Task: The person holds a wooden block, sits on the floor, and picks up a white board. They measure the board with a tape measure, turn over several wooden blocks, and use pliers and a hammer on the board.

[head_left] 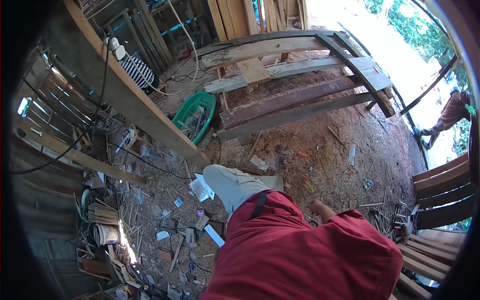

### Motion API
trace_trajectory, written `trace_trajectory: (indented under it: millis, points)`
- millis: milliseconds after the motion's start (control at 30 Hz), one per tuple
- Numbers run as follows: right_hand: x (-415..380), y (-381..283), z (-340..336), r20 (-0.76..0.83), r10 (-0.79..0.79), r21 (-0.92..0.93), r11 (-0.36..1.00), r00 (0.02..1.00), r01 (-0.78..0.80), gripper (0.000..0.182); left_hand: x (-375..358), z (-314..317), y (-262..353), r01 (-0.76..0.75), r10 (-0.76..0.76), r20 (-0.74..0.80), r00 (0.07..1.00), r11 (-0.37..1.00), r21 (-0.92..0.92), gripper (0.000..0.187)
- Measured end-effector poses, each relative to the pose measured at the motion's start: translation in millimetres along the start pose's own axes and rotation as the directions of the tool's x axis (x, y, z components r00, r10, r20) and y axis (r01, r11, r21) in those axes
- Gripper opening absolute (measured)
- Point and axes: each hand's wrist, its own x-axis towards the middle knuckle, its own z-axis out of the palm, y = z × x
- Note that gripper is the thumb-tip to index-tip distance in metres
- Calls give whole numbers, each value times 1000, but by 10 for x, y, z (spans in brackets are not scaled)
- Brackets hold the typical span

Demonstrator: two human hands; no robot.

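Note:
My right hand (318, 208) shows just past the red sleeve, low over the littered dirt floor. Its fingers are too small and dark to make out, and I see nothing held in it. My left hand is out of sight, hidden by my red shirt (300, 250). One leg in pale trousers (232, 187) is stretched forward, near the foot of a slanting wooden post (150, 110). Ahead stands a low workbench of long planks (300, 97), with a short wood block (254, 72) lying across them.
A green plastic tub (209, 112) with scraps stands left of the bench. Offcuts and litter cover the floor at lower left. Slatted wood (425, 260) stacks at right. Outside, another person in brown trousers (445, 120) is at the right edge. A black cable (150, 165) crosses the floor.

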Motion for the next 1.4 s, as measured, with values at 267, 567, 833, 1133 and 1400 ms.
trace_trajectory:
  millis: [267, 567, 833, 1133, 1400]
  points:
    - [9, -381, -499, -101, -69, -114, 992, 993, 57, 39, -155, 201, 115, -59, 51, -72, 996, 992, -110, 43]
    - [1137, -1558, -1448, 186, -722, -836, 241, 667, 493, 22, -912, 922, -433, 72, -116, -152, 982, 960, -271, 44]
    - [897, -2271, -2319, -127, -796, -201, 604, 591, 771, 22, -1979, 2603, -859, 319, -414, -228, 881, 877, -358, 46]
    - [1900, 342, -4163, 162, -385, -661, 642, 909, 390, 27, -1934, 3661, 265, 44, 105, -592, 799, 972, 233, 47]
    - [2236, 1171, -5171, -6, 25, -247, 969, 1000, -26, 23, -2658, 3990, 2427, -61, -70, -685, 725, 984, -165, 47]
